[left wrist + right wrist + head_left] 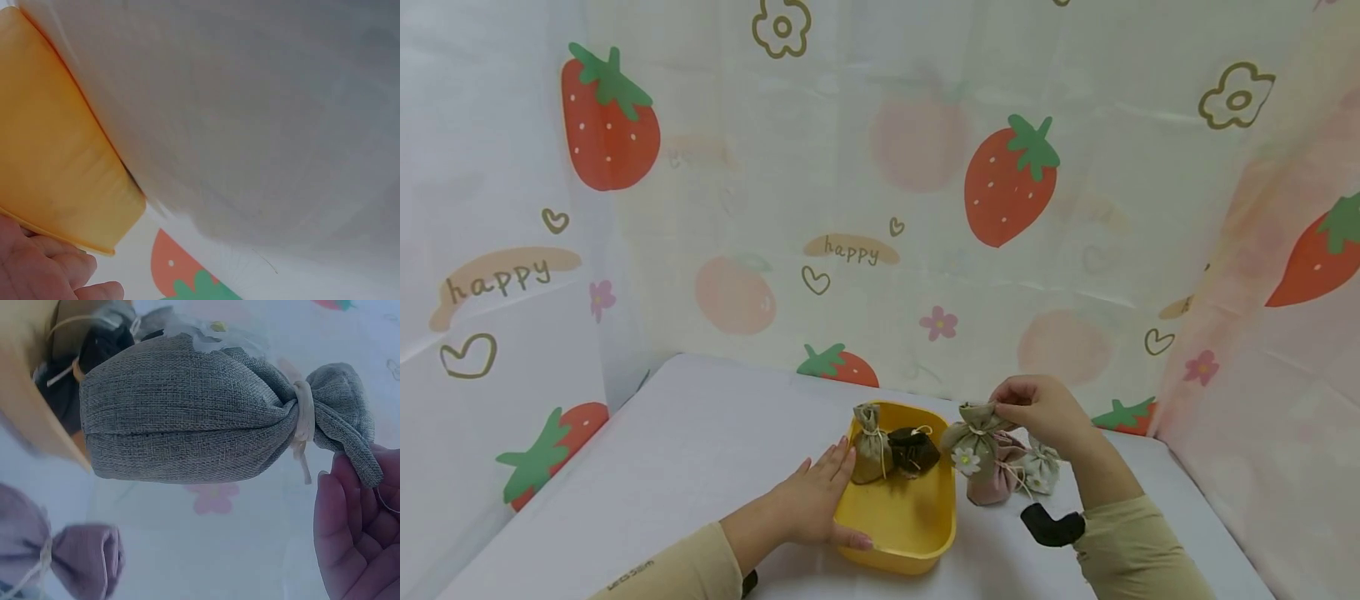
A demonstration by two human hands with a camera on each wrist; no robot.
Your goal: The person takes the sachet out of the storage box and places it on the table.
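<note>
My right hand (1037, 408) pinches a grey-green drawstring pouch (973, 446) by its gathered top, just right of a yellow tub (895, 560). The pouch has a white flower on its front, and in the right wrist view its woven body (187, 412) hangs from the fingertips. My left hand (811, 497) rests along the tub's left side with fingers straight and the thumb at the near rim. Inside the tub sit a beige pouch (870, 454) and a dark pouch (913, 454). In the left wrist view the fingers (69, 265) lie at the tub's rim.
To the right of the tub, a pink pouch (992, 487) and a pale grey pouch (1042, 467) lie on the white-covered table (700, 450), partly behind the held one. A printed strawberry curtain (850, 167) stands behind the table and along its sides.
</note>
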